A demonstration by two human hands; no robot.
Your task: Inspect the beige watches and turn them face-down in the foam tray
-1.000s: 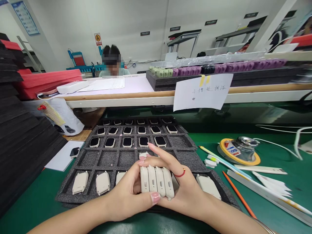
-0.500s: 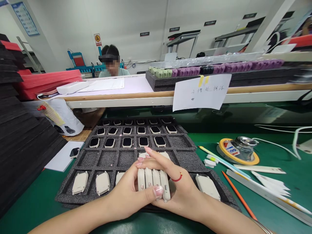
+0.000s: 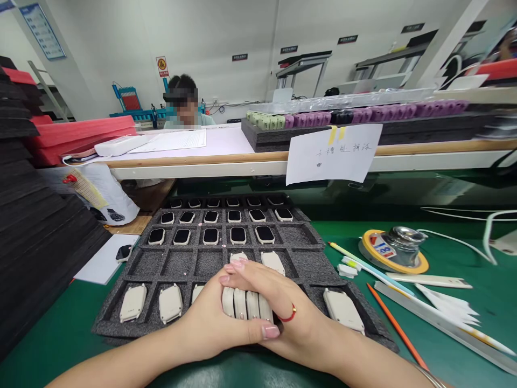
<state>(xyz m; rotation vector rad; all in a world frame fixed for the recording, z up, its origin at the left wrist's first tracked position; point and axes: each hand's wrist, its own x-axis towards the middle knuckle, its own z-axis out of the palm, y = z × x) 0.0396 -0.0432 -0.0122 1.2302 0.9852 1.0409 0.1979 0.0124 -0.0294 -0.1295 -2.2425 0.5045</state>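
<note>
Watch cases (image 3: 246, 305), four visible side by side, sit clasped between the left hand (image 3: 212, 321), curled against their left side, and the right hand (image 3: 298, 318), cupped around their right; beyond, a foam tray (image 3: 310, 265) holds dark-screened watches (image 3: 210, 235).

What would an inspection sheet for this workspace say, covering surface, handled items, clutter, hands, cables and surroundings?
Surface: green tabletop, bearing a dark foam tray.
Handled items: four pale watch cases, side by side; tray holds dark-screened watches in far rows and back-up watches nearer.
Clutter: orange stick, white scraps, and a glass jar in or on a yellow tape roll.
Hands: left hand and right hand clasp the four cases between them.
Cables: white cable at the picture's right; where it leads can't be told.
Surroundings: person beyond the shelf; black foam stack at left; handwritten paper taped up front.
</note>
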